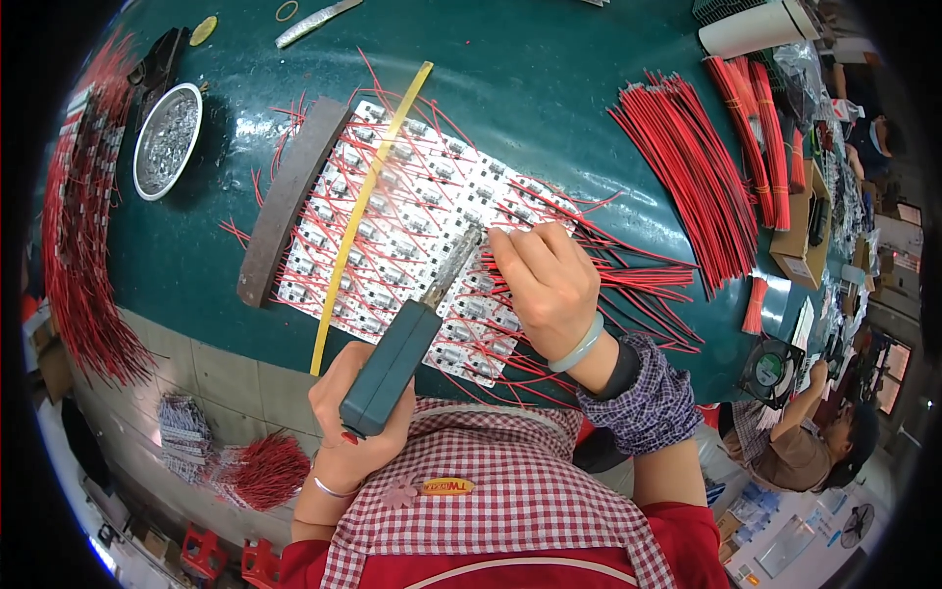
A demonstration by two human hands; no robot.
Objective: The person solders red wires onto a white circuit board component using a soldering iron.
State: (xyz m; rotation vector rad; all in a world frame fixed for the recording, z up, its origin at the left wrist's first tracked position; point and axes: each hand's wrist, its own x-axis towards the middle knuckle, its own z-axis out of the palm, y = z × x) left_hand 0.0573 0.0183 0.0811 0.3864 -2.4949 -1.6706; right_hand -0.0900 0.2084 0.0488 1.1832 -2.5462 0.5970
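Observation:
My left hand (336, 395) is wrapped round the dark green handle of a soldering iron (391, 368). The iron's metal tip points up and right, ending on a white circuit board panel (478, 182) beside my right fingertips. My right hand (546, 287) has its thumb and fingers pinched together low over the panel, apparently on a red wire; the wire's end is hidden by the fingers. Red wires (638, 277) fan out under and past that hand. Many small parts and more thin red wires cover the panel. A brown bar (294, 201) and a yellow strip (358, 218) lie across it.
A white bowl of metallic scraps (167, 142) stands left, near hanging wired strips (83, 236). Loose red wires (687, 177) and tied bundles (770, 147) lie right, beside a cardboard box (805, 231) and a small fan (772, 370). Another person (810, 442) works far right.

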